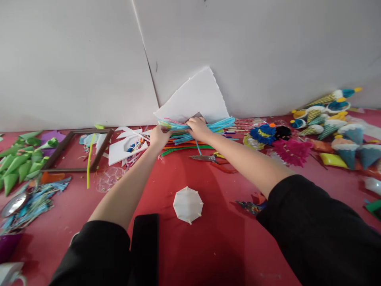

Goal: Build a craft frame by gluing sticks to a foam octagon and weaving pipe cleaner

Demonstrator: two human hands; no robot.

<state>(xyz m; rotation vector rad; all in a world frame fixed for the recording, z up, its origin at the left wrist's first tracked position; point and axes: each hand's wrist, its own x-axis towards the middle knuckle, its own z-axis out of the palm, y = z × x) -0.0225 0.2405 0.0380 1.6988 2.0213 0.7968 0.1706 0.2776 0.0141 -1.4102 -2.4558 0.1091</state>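
Both my arms reach forward across a red surface (pixel 208 246) to a pile of thin sticks at the wall. My right hand (pixel 198 128) is closed on a bundle of light blue sticks (pixel 220 125). My left hand (pixel 159 136) is closed on the left end of the same pile, next to orange and green sticks (pixel 186 147). A torn white sheet (pixel 196 99) leans on the wall just behind the hands. A small white paper umbrella top (pixel 188 205) lies between my forearms. Scissors (pixel 204 158) lie under my right forearm.
Green paper cones (pixel 16 163) and a brown frame (pixel 77 151) lie at the left. Cone-shaped craft pieces with pompoms (pixel 330 119) crowd the right, with a blue pompom (pixel 263 134) and a pink one (pixel 291 151). A black phone (pixel 145 246) lies near me.
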